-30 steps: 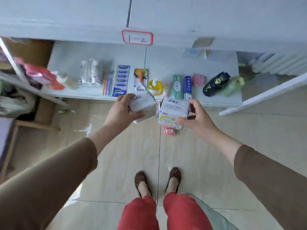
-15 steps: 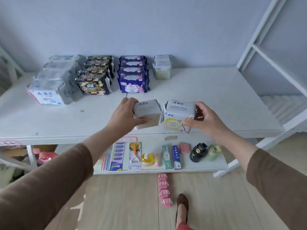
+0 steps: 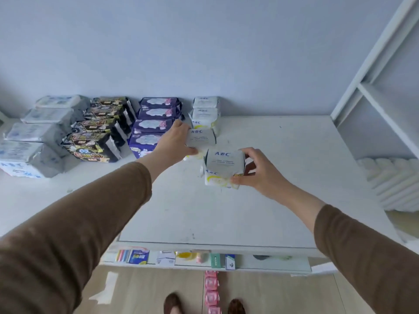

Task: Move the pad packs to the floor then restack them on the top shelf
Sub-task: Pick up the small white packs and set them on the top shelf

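Observation:
My left hand [image 3: 174, 141] grips a white ABC pad pack [image 3: 201, 138] just in front of a short row of the same white packs [image 3: 205, 109] at the back of the white top shelf [image 3: 283, 177]. My right hand [image 3: 256, 173] holds a second white ABC pack [image 3: 224, 167] a little nearer and to the right, low over the shelf. Whether either held pack touches the shelf I cannot tell. Rows of purple packs [image 3: 156, 116], black packs [image 3: 99, 134] and grey-white packs [image 3: 34, 137] stand to the left.
A white frame [image 3: 374, 71] rises at the right. Small goods [image 3: 186, 258] line the lower shelf under the front edge. Several pink packs [image 3: 211, 291] lie in a line on the wooden floor by my feet.
Both hands have carried their packs from floor level up over the top shelf and forward. The left pack now sits close behind the white row, the right one trails it.

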`<state>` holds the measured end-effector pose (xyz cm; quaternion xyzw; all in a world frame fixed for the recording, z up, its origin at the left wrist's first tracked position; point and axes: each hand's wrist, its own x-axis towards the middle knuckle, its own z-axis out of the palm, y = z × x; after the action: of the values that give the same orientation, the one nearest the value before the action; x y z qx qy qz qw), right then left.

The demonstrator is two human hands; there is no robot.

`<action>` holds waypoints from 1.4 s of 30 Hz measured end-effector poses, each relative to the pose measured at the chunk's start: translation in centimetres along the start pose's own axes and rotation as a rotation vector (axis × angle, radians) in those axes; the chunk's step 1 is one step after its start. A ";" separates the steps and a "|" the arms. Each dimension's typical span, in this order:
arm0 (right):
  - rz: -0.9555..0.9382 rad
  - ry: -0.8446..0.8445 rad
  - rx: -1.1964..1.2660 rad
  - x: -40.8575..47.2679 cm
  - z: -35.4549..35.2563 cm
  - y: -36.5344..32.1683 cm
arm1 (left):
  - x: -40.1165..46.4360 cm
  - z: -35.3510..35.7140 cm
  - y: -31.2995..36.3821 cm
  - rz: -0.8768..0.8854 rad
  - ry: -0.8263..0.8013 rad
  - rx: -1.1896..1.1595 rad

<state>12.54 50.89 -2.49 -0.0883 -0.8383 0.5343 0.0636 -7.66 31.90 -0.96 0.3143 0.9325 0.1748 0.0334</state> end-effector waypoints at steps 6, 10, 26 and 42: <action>0.038 -0.053 0.037 2.6 0.9 2.2 | 5.5 1.5 0.0 0.032 -0.044 0.034; 0.073 -0.064 0.068 3.7 1.1 3.0 | 7.2 2.6 -0.2 0.048 -0.050 -0.006; 0.120 0.002 0.043 8.7 5.3 3.9 | -0.4 -1.5 -1.1 0.011 0.072 -0.025; 0.228 0.193 -0.148 3.4 8.5 2.5 | -14.6 1.6 -2.9 -0.145 0.044 -0.062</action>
<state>7.67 45.12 -8.29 -0.2382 -0.8498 0.4640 0.0762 2.62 21.55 -4.09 0.2407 0.9475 0.2076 0.0352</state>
